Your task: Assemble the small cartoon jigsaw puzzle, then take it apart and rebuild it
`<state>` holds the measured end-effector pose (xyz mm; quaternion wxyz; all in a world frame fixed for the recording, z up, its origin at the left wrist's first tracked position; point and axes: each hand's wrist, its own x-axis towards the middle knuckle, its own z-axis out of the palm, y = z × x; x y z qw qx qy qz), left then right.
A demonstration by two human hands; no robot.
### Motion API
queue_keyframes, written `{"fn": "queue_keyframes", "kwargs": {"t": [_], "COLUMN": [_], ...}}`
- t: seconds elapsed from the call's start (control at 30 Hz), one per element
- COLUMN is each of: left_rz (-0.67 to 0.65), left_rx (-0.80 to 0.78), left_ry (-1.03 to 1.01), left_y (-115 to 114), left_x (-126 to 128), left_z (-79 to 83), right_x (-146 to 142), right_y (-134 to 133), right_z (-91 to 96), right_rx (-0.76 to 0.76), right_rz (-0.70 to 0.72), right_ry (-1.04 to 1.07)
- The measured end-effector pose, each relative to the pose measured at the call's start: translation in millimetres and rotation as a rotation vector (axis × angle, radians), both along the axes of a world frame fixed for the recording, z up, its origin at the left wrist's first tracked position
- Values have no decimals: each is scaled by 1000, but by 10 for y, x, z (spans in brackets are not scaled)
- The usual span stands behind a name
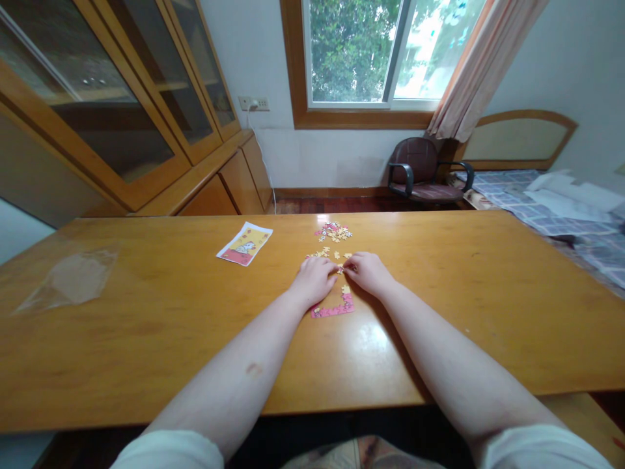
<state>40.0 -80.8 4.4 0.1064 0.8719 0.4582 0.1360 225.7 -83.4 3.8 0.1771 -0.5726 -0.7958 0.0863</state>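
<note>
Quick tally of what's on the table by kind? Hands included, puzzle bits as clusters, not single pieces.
Hands: 2, left hand, right hand
Joined puzzle section: 1
Loose puzzle clusters: 2, far heap, nearer scatter
Picture card: 1
Clear plastic wrapper: 1
Total: 7

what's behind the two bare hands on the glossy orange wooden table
Loose yellow jigsaw pieces and a pink-and-yellow heap of pieces lie there, behind the left hand and right hand. The tabletop under the palms is hidden.
</note>
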Motion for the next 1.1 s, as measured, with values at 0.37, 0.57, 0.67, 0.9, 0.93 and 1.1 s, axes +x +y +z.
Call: {"fn": "queue_keyframes", "kwargs": {"t": [0.37, 0.57, 0.67, 0.9, 0.93, 1.1], "left_rz": [11, -13, -16, -4, 1, -8], "left_rx": [-6, 4, -5, -16, -15, -5], "left_ry": [-13, -17, -7, -12, -11, -8], "left_y": [-4, -7, -7, -8, -7, 0], "left_x": [-2, -13, -11, -7, -7, -11], "left_z": [20, 8, 10, 16, 16, 6], "right_x": [14, 11, 13, 15, 16, 17], "right_y": [-10, -20, -18, -17, -17, -11], "right_z": [21, 23, 22, 26, 25, 6], "right_rx": [20, 14, 11, 2, 2, 11], "right_rz": [6, 14, 16, 6, 5, 11], "right_ry": [-3, -17, -18, -23, -21, -13]}}
